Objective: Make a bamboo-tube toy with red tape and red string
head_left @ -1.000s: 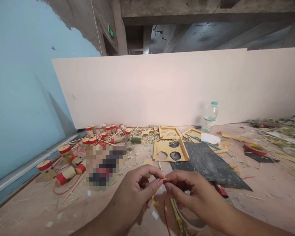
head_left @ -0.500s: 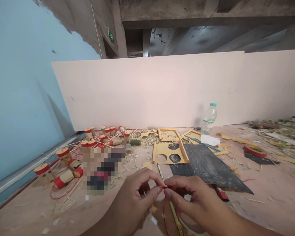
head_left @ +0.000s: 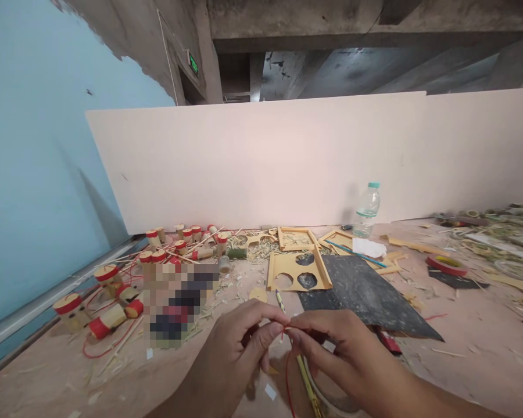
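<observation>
My left hand (head_left: 244, 342) and my right hand (head_left: 337, 342) meet at the fingertips, low in the middle of the view. Both pinch a thin red string (head_left: 288, 377), whose tail hangs down between them toward the table. Any small piece at the pinch is mostly hidden by the fingers. Under the hands lies a yellowish pen or stick (head_left: 307, 386), its patterned tip (head_left: 279, 299) showing beyond the fingers. Just past them is a cardboard sheet with round holes (head_left: 275, 270), and near my left fingers a cardboard disc (head_left: 258, 294).
Several bamboo tubes with red bands (head_left: 107, 276) and red strings crowd the left. A black sheet (head_left: 366, 302) lies right of centre, with a water bottle (head_left: 368, 212) behind it. Red tape (head_left: 447, 265) lies farther right. Shavings litter the table (head_left: 475, 377); a white board (head_left: 253, 168) stands behind.
My pinched fingertips have shifted slightly left and up, still together on the red string. The whole view has moved a little, so the table's things appear slightly farther left.
</observation>
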